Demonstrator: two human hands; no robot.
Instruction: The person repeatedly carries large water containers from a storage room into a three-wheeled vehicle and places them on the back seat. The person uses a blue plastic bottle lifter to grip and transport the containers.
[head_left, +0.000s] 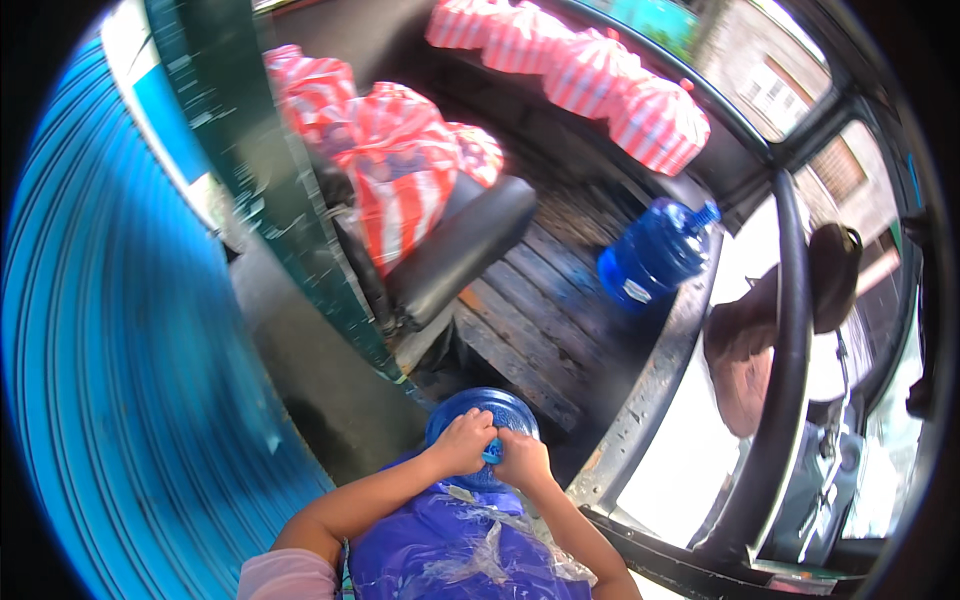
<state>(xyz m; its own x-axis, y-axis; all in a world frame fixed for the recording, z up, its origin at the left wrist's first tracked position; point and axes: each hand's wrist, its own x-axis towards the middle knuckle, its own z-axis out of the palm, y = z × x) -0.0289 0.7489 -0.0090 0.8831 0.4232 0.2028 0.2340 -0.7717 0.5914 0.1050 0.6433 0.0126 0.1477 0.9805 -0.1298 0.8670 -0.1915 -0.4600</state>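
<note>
A round blue plastic water jug (512, 405) stands close in front of me, at the edge of a vehicle's slatted floor. My left hand (463, 443) and my right hand (523, 460) meet over its top with curled fingers, closed on the neck and cap. Only a bit of lighter blue cap shows between them. Below the hands, purple material (450, 550) with crinkled clear plastic covers my front. Farther in, a second blue water jug (650, 255) rests tilted on the floor, its neck toward the upper right.
Red-and-white striped bags (395, 150) lie on a black padded seat (465, 250) at the left. Several pink checked bundles (600, 85) line the back. A dark green post (265, 180) and blue corrugated metal (130, 330) stand left. Beyond a black bar (793, 330), a person is at right.
</note>
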